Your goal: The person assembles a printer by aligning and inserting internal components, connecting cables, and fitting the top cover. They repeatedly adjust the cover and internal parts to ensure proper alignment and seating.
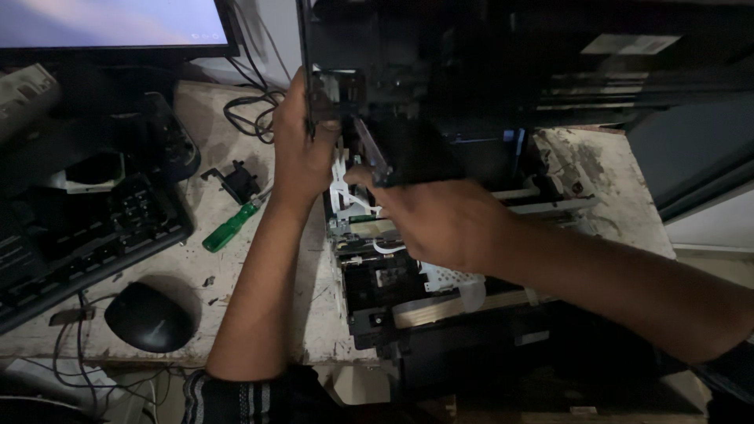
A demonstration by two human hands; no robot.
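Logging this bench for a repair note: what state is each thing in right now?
Printer: opened up, insides exposed.
Lifted black cover: raised, its edge held up by the left hand.
Right hand: reaching into the mechanism, fingers on a white part.
Green-handled screwdriver: lying loose on the table.
Mouse: resting untouched.
Keyboard: untouched.
Monitor: switched on.

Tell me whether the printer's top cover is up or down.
Up. The left hand grips the raised cover's edge, and the printer's inner parts lie exposed where the right hand reaches in.
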